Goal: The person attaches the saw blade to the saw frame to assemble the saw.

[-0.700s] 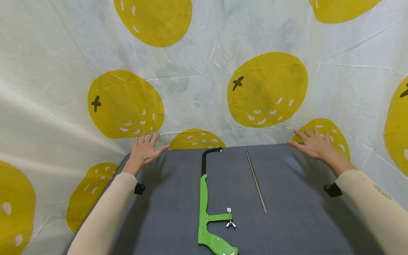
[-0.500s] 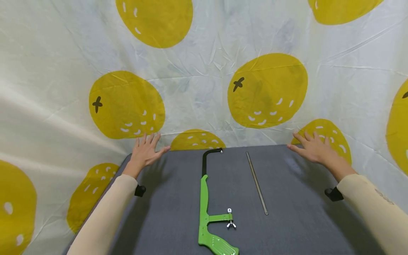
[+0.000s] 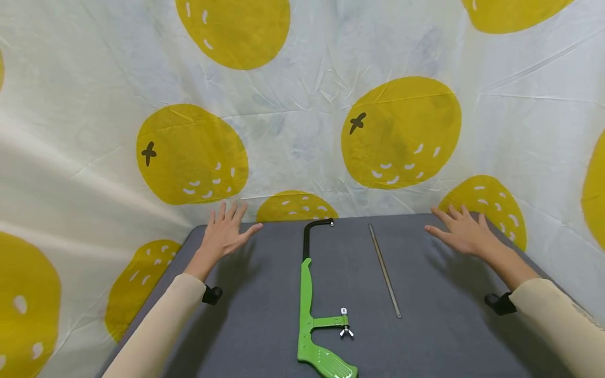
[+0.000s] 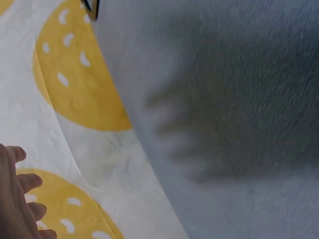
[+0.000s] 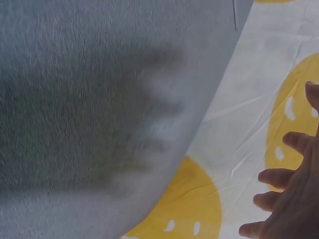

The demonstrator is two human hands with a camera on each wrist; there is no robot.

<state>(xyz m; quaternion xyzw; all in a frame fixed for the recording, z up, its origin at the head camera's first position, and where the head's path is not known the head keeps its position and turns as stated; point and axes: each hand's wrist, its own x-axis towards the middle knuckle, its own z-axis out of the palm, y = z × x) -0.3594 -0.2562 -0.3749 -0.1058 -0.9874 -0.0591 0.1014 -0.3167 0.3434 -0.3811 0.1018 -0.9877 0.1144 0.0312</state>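
Observation:
A hacksaw frame (image 3: pixel 306 294) with a green handle and a black bent front arm lies on the grey table. Its short green crosspiece carries a silver wing nut (image 3: pixel 346 332). To the right of it lies a thin separate hacksaw blade (image 3: pixel 385 270), slanted. My left hand (image 3: pixel 225 235) hovers over the table to the left of the frame, fingers spread, holding nothing. On the other side, beyond the blade, my right hand (image 3: pixel 465 233) is held up with spread fingers, touching nothing. Both hands cast shadows on the cloth below.
The grey cloth-covered table (image 3: pixel 264 304) ends at the back against a white curtain (image 3: pixel 293 142) printed with yellow fruit. The curtain also closes in the left and right sides. A small black camera mount (image 3: pixel 211 295) sits under each wrist.
My left hand has shifted slightly right and down, and my right hand has sunk slightly. The whole head view has drifted a little. The hacksaw frame and blade lie as before.

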